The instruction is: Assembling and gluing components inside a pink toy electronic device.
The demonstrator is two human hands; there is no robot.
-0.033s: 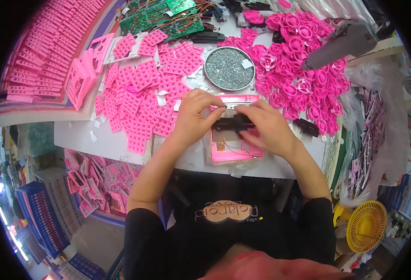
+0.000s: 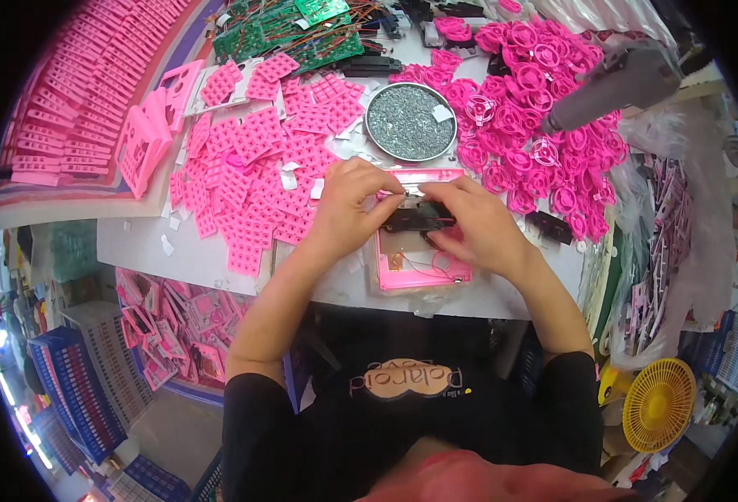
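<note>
A pink plastic casing (image 2: 425, 282) lies at the table's front edge, with thin wires (image 2: 436, 266) and a small copper-coloured piece (image 2: 396, 261) inside it. Across its middle sits an oblong black part (image 2: 409, 219). My left hand (image 2: 354, 205) pinches thumb and forefinger together just above that part's left half; what lies between the fingertips is too small to make out. From the other side my right hand (image 2: 482, 224) curls round the black part's right end, its fingers above and its thumb below. My fingers hide some of the casing's far half.
A round tin of small metal screws (image 2: 411, 123) stands behind the casing. Pink keypads (image 2: 256, 180) are heaped to the left, pink ring-shaped parts (image 2: 545, 109) to the right. A grey tool (image 2: 612, 88) juts in from the upper right. Green circuit boards (image 2: 302, 42) lie at the back.
My right fingers and thumb have shifted very slightly, and the black part sits at a slightly different tilt. My left hand is nearly still.
</note>
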